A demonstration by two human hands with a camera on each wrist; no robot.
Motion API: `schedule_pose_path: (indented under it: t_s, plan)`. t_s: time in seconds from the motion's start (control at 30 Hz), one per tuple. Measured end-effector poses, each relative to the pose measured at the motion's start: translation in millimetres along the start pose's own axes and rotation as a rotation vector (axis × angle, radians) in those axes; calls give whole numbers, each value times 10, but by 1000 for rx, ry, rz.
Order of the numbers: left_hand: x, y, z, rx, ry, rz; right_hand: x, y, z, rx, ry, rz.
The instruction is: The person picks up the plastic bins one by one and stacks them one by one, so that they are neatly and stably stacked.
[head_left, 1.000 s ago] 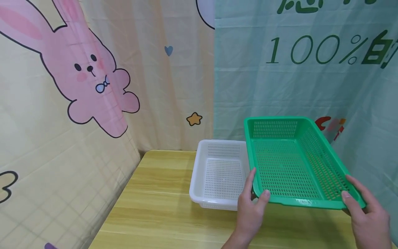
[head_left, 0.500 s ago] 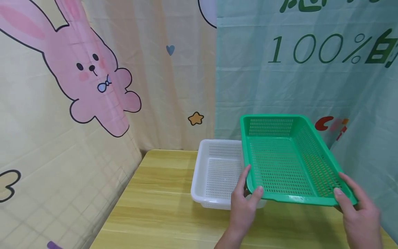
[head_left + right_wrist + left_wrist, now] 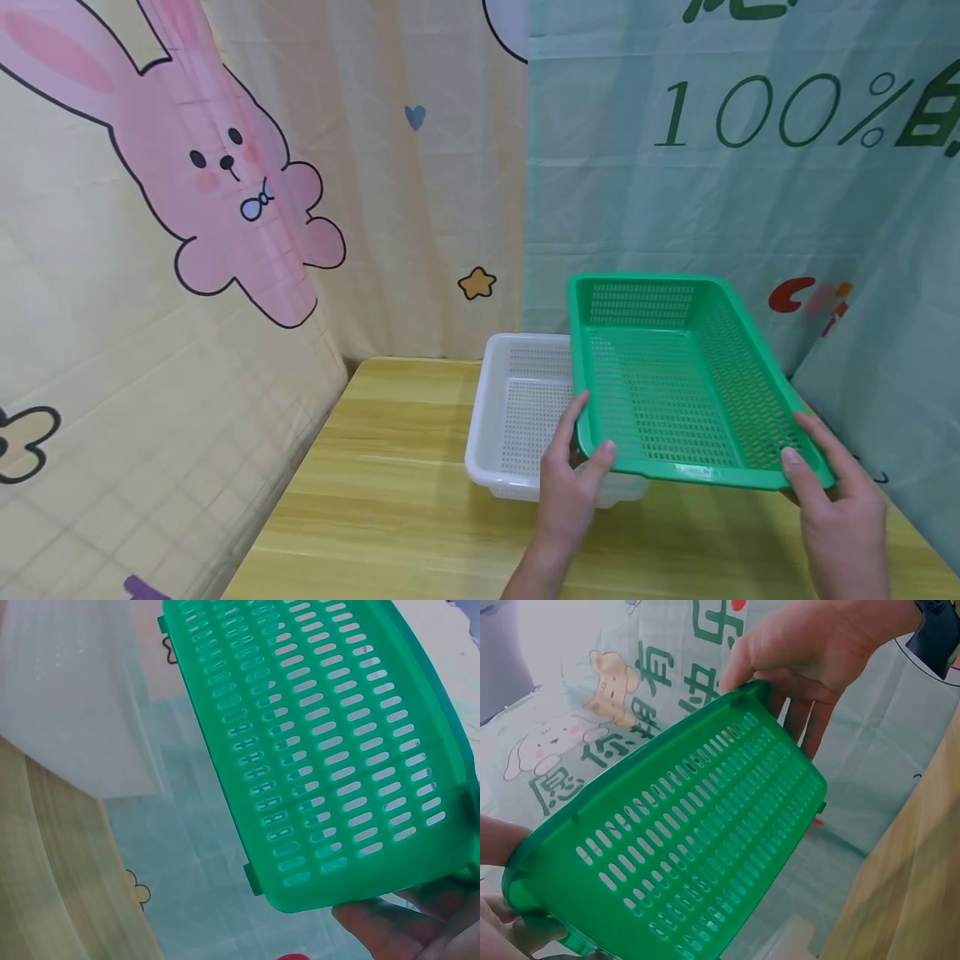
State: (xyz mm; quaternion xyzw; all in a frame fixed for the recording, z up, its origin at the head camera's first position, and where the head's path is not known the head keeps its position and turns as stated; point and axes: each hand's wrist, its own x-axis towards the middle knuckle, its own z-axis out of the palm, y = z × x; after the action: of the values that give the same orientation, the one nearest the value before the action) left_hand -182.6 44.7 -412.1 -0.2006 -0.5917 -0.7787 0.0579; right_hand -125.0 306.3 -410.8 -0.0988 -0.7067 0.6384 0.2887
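Observation:
A green plastic basket [image 3: 667, 392] with slotted walls is held up, tilted, over the right part of the table. At its near left corner my left hand [image 3: 566, 492] grips the rim, thumb on top and fingers along the outer side. My right hand [image 3: 843, 504] holds the near right corner the same way. Behind and left of it, a white plastic basket [image 3: 517, 433] stands on the table, its right part hidden by the green one. Both wrist views show the green basket's slotted side wall [image 3: 690, 832], and the right wrist view shows the white basket [image 3: 75, 712] beside it.
The wooden table [image 3: 360, 483] reaches back to a printed curtain [image 3: 420, 208] with a pink rabbit, and a teal curtain [image 3: 645, 208] hangs on the right. A small purple thing [image 3: 142, 587] shows at the lower left edge.
Both hands have carried the green basket a little to the left, so it covers more of the white basket. The head view has shifted slightly. The white basket stays on the table.

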Motion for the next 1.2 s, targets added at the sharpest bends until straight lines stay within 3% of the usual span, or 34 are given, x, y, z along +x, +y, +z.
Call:
schedule_pose_path:
  t_s: [0.4,0.93,1.2]
  plan:
    - [8,9,-133,-21,6,-8,-18,11,89,77,-49,22]
    - [37,19,-372,-28,15,7,-33,-17,343,40,-54,30]
    - [33,21,-509,-34,29,15,-46,6,481,-100,-71,53]
